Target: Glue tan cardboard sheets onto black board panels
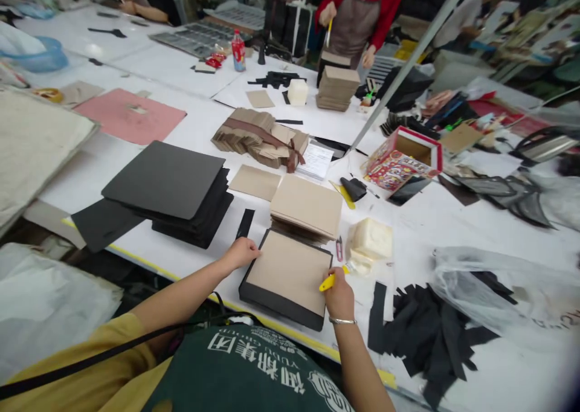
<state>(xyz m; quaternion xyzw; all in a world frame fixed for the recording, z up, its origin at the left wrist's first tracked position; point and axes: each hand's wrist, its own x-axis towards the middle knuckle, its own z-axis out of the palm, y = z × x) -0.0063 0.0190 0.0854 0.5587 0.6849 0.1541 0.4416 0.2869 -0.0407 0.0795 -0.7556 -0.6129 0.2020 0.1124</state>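
Observation:
Directly before me lies a beige board (pixel 285 271) on top of a black stack (pixel 280 306), whose dark edges show around it. My left hand (pixel 242 253) is at the board's upper left corner, fingers pinched together; whatever lies between them is too small to make out. At the right edge, my right hand (pixel 339 294) is closed around the yellow handle of a brush (pixel 333 278). The brush points toward a whitish glue container (pixel 370 240). Behind the board stands a pile of beige boards (pixel 307 206). A black strip (pixel 245 223) lies just beyond my left hand.
A tall stack of black sheets (pixel 165 179) stands at left. Black strips (pixel 430 333) and a clear plastic bag (pixel 489 279) lie at right. Small pink snips (pixel 339 249) lie near the container. Farther back are a red box (pixel 401 161), a slanting metal pole (pixel 408 67) and a person (pixel 357 13).

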